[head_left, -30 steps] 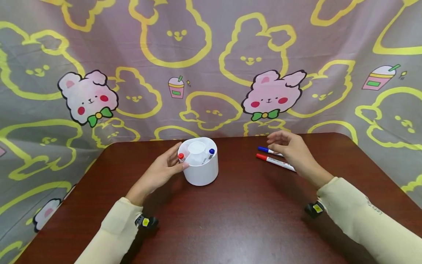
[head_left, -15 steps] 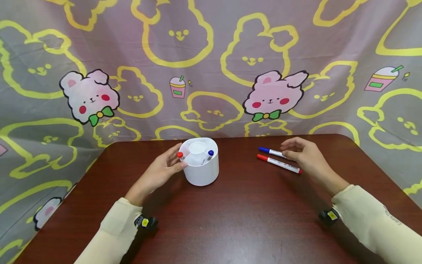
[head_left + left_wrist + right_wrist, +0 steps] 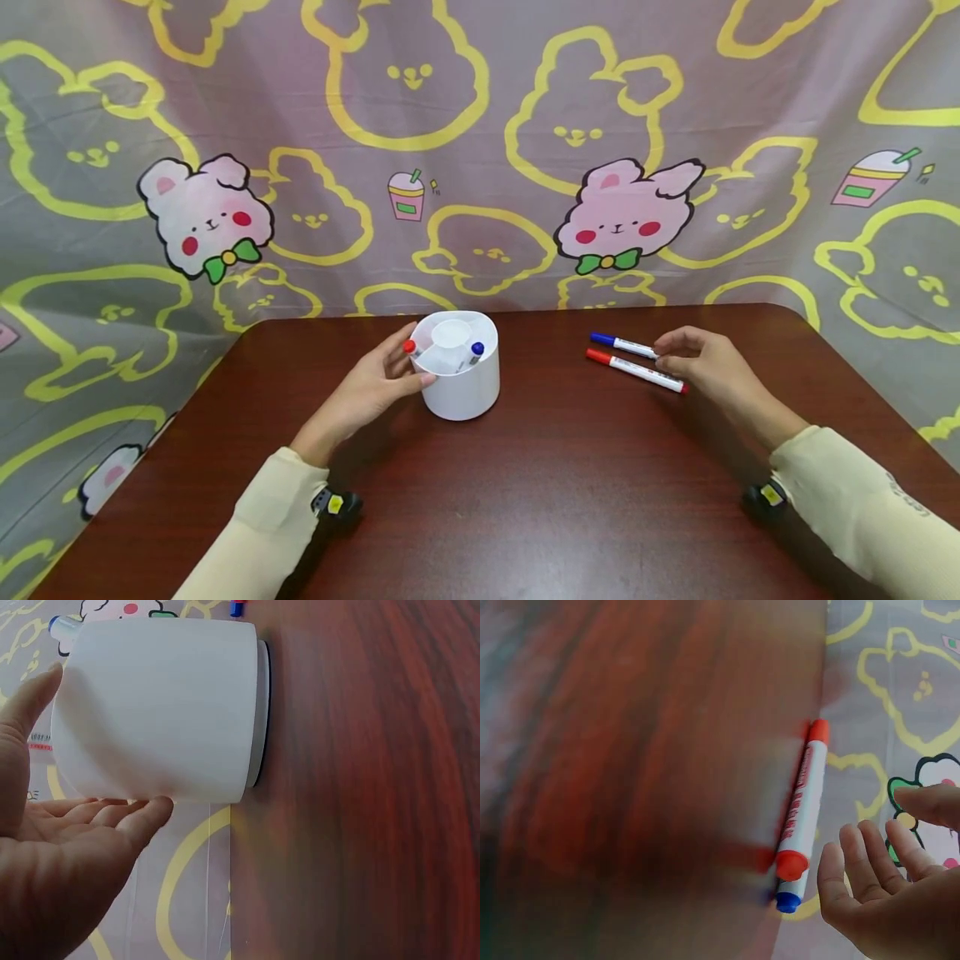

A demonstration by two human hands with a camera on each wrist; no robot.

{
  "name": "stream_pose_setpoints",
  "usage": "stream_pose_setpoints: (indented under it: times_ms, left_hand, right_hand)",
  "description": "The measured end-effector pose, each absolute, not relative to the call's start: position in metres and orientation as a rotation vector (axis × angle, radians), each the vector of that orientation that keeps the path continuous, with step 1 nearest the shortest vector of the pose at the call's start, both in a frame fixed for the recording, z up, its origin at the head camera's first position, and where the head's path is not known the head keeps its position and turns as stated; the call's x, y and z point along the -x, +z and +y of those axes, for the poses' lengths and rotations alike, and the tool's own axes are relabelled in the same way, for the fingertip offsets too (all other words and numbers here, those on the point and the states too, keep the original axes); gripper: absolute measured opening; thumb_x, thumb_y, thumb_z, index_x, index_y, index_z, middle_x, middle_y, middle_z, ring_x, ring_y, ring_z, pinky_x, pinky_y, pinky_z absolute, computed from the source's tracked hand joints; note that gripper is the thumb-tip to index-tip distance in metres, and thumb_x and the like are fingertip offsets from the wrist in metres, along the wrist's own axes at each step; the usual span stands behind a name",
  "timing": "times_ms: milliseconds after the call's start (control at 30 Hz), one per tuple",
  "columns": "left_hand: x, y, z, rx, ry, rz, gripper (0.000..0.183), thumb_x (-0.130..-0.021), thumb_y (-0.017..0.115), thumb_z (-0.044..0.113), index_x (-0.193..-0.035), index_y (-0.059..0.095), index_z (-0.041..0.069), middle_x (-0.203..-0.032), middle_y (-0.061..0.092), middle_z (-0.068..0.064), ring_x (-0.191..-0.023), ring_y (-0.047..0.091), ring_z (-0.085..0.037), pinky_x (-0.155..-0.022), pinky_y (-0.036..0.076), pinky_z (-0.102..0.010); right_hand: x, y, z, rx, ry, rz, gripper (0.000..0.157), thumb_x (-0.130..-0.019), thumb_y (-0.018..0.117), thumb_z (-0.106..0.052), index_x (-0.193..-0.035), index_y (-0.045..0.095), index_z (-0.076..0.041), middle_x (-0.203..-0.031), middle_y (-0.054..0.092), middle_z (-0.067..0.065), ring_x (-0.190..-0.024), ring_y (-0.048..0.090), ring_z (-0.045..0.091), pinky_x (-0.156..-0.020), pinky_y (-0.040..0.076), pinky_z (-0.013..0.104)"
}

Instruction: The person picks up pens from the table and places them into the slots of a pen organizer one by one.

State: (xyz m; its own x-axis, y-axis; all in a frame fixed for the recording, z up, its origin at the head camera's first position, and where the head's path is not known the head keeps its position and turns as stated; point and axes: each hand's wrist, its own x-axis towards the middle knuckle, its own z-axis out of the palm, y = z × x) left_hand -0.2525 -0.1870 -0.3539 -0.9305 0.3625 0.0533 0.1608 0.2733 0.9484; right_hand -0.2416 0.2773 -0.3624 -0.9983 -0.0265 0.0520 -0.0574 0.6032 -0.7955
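A white round pen holder with inner compartments stands on the table. My left hand holds its left side, thumb at the front rim and fingers partly hidden behind. Inside, a red-capped marker leans at the left and a blue-ended marker at the right. On the right lie a red marker and, behind it, a blue marker. My right hand hovers over their right ends, fingers loosely bent. In the right wrist view a gap shows between this hand and the red marker.
The brown wooden table has its far edge just behind the pen holder. A patterned curtain with cartoon bears hangs behind and at both sides. Each wrist wears a small black camera on a strap.
My right hand has moved right and toward me, from above the markers' middle to their right ends, uncovering more of both. My left hand stays at the pen holder.
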Motion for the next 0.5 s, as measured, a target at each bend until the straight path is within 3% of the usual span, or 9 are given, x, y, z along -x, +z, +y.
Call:
stream_pose_setpoints:
  times_ms: [167,500]
  left_hand:
    - [0.255,-0.354,-0.180,-0.477,1.759,2.350,0.098,-0.093,0.079,0.009,-0.168,0.016,0.010,-0.168,0.037,-0.015,-0.156,0.037,-0.032,-0.124,0.035,-0.050]
    - [0.259,-0.359,-0.168,-0.493,1.754,2.414,0.103,-0.087,0.085,0.009,-0.166,0.020,0.014,-0.159,0.046,-0.013,-0.143,0.051,-0.033,-0.122,0.036,-0.052]
  right_hand:
    - [0.242,-0.368,0.281,-0.082,1.351,-2.814,0.032,-0.097,0.074,-0.014,-0.123,0.066,0.003,-0.122,0.070,0.020,-0.094,0.057,0.010,-0.073,0.049,0.022]
    - [0.246,-0.374,0.281,-0.099,1.410,-2.831,0.035,-0.094,0.075,-0.010,-0.122,0.063,0.007,-0.111,0.074,0.015,-0.084,0.060,0.000,-0.070,0.050,0.022]
